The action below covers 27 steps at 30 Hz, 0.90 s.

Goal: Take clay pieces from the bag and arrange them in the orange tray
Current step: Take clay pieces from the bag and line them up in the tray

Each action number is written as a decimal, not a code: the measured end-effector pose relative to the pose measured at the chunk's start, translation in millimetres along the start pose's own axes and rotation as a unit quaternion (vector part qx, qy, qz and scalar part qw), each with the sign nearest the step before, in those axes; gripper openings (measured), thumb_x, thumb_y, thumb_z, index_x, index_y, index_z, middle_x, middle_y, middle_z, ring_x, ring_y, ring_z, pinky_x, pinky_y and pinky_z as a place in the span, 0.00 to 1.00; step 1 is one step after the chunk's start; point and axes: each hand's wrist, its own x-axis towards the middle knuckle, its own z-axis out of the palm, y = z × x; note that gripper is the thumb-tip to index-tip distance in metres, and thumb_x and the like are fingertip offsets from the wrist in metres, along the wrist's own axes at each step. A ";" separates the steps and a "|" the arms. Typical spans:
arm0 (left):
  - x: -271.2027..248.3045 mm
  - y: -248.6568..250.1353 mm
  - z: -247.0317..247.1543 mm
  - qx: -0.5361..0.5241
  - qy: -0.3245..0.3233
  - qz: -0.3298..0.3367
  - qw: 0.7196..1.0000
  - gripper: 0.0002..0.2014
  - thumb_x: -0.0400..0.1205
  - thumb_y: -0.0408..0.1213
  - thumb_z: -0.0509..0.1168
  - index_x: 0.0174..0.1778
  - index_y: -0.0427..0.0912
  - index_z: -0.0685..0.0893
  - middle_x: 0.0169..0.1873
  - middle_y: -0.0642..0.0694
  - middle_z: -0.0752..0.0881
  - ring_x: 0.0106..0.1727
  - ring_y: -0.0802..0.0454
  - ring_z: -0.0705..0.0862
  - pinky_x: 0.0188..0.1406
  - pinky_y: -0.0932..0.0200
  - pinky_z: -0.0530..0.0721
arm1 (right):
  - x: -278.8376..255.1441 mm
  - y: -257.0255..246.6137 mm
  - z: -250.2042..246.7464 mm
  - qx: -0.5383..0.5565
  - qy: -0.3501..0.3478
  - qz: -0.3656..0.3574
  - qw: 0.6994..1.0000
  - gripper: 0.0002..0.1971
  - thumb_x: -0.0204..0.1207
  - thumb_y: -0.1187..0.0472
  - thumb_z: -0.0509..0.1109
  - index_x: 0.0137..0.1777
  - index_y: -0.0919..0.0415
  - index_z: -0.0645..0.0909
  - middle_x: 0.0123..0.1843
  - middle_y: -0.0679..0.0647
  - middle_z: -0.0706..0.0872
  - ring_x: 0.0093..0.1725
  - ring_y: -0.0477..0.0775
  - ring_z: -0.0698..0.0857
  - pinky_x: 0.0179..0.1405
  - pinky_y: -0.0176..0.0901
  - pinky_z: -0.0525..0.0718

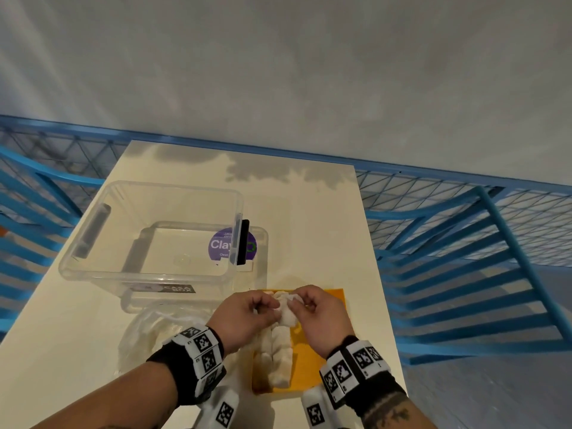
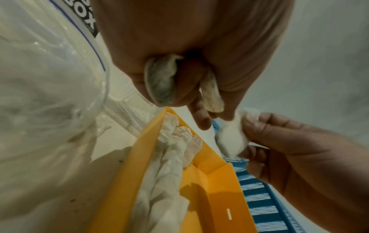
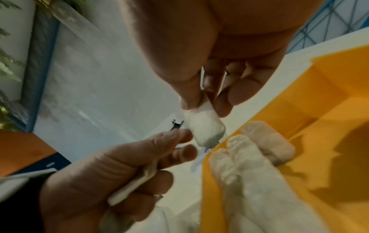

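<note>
White clay pieces (image 1: 277,354) already line the left side of the orange plastic tray (image 1: 312,363) near the desk's (image 1: 325,212) front edge; its right side is bare. The right hand (image 1: 318,317) pinches another white clay lump (image 2: 229,138); the left hand (image 1: 244,317) curls round scraps. The clear plastic bag (image 1: 148,329) lies left of the tray, contents unclear.

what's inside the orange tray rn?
White clay pieces lie in rows along the left side of the orange tray; its right side shows bare orange floor. Both hands cover the far end in the head view.

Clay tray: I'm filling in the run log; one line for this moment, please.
right hand pinches clay piece | left hand grips clay | orange tray part-filled | bag beside tray
</note>
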 end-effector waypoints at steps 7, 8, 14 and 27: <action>-0.3 -28.0 -8.7 0.071 0.054 -0.083 0.993 0.04 0.78 0.47 0.73 0.42 0.53 0.87 0.38 0.50 0.88 0.31 0.55 0.82 0.25 0.63 0.78 | 3.8 40.5 6.0 -0.232 -0.133 0.075 0.961 0.05 0.82 0.52 0.64 0.52 0.48 0.81 0.52 0.50 0.86 0.53 0.55 0.84 0.51 0.46 0.84; 0.5 -30.9 -9.3 0.085 0.056 -0.090 0.991 0.05 0.77 0.48 0.73 0.43 0.53 0.87 0.39 0.50 0.88 0.32 0.55 0.83 0.25 0.63 0.78 | 6.2 42.3 6.6 -0.239 -0.140 0.085 0.957 0.04 0.81 0.52 0.65 0.51 0.47 0.81 0.53 0.50 0.86 0.53 0.54 0.85 0.52 0.47 0.85; 3.3 -34.7 -8.1 0.159 0.046 -0.086 0.982 0.12 0.74 0.47 0.75 0.51 0.53 0.84 0.39 0.56 0.86 0.41 0.63 0.83 0.34 0.72 0.75 | 30.3 39.3 9.2 -0.238 -0.099 0.123 0.958 0.04 0.78 0.53 0.70 0.46 0.46 0.77 0.54 0.51 0.87 0.54 0.54 0.85 0.51 0.43 0.83; 4.3 -36.3 -9.0 0.167 0.018 -0.085 0.982 0.17 0.71 0.44 0.77 0.54 0.57 0.82 0.39 0.53 0.87 0.41 0.61 0.85 0.38 0.69 0.81 | 52.2 33.2 11.3 -0.233 -0.033 0.111 0.965 0.05 0.79 0.54 0.69 0.53 0.50 0.84 0.55 0.50 0.87 0.53 0.53 0.85 0.49 0.41 0.83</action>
